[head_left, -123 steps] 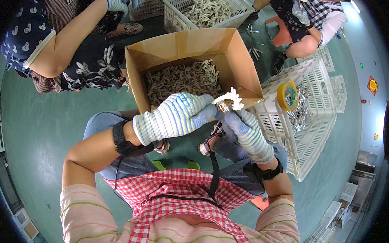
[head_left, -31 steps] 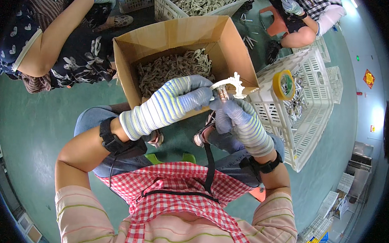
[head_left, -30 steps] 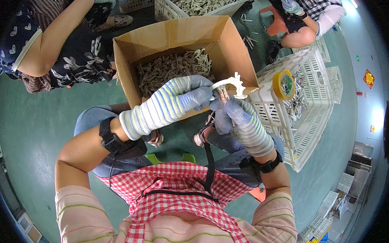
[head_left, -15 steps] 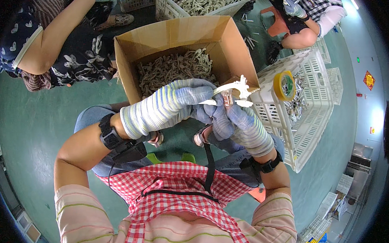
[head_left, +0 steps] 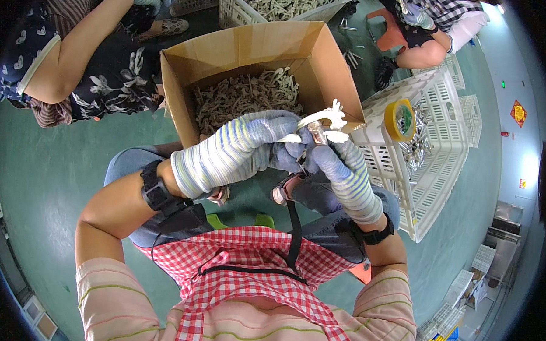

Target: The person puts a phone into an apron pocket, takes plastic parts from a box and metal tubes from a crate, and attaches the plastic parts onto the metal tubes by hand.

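Observation:
My left hand [head_left: 259,133], in a blue and white striped knit glove, is closed on a pale, curved piece [head_left: 334,114] with a knobby, branched end. My right hand [head_left: 340,167], gloved alike, is closed on a short shiny metal tube [head_left: 316,133] set against the inside of the curve. Both hands meet in front of my lap, over the near edge of the cardboard box [head_left: 254,45]. Fingertips and gloves hide where tube and pale piece touch. Many similar pale and brownish pieces [head_left: 245,99] lie heaped in the box.
At right, a white plastic crate [head_left: 428,177] holds shiny metal tubes [head_left: 415,146]; a yellow tape roll [head_left: 391,122] rests on its rim. Another white crate [head_left: 231,10] of pale pieces stands beyond the box. One co-worker's arm [head_left: 77,58] is at left, another's gloved hand [head_left: 418,17] far right.
The pale piece has risen slightly and shifted left. The metal tube has tilted over to the left, and my right hand's fingers have shifted around it.

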The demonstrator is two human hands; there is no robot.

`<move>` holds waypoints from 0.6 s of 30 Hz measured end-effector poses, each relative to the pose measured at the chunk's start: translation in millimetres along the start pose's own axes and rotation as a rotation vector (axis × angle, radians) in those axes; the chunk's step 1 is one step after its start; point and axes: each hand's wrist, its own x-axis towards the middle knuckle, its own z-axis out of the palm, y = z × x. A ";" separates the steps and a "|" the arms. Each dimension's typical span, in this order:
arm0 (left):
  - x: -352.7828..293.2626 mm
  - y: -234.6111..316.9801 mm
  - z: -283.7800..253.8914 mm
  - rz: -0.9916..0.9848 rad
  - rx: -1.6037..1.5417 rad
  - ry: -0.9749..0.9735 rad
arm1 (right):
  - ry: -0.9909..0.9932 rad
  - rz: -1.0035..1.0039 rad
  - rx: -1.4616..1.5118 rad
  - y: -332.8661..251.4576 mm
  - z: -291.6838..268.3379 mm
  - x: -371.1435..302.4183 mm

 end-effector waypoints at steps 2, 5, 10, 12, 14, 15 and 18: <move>-0.9 -1.1 1.4 -0.007 0.007 0.001 | 0.017 -0.021 0.027 8.7 -0.6 1.6; -1.4 -2.0 0.1 -0.014 -0.024 0.003 | 0.039 -0.002 0.036 8.4 -2.1 -0.2; 0.6 0.8 -10.8 0.012 -0.148 0.055 | 0.049 0.017 -0.171 3.3 -1.8 0.4; 0.0 -2.1 -14.2 0.030 -0.136 0.124 | 0.069 -0.066 -0.187 5.9 -0.1 1.0; 0.7 -2.0 -12.4 0.055 -0.068 0.119 | 0.093 -0.070 -0.148 9.0 0.6 1.9; 0.9 -1.6 -10.9 0.081 0.001 0.113 | 0.118 -0.074 -0.109 9.8 0.6 2.1; -4.9 5.3 1.3 0.052 0.260 0.247 | 0.097 -0.013 -0.194 5.3 -1.8 3.1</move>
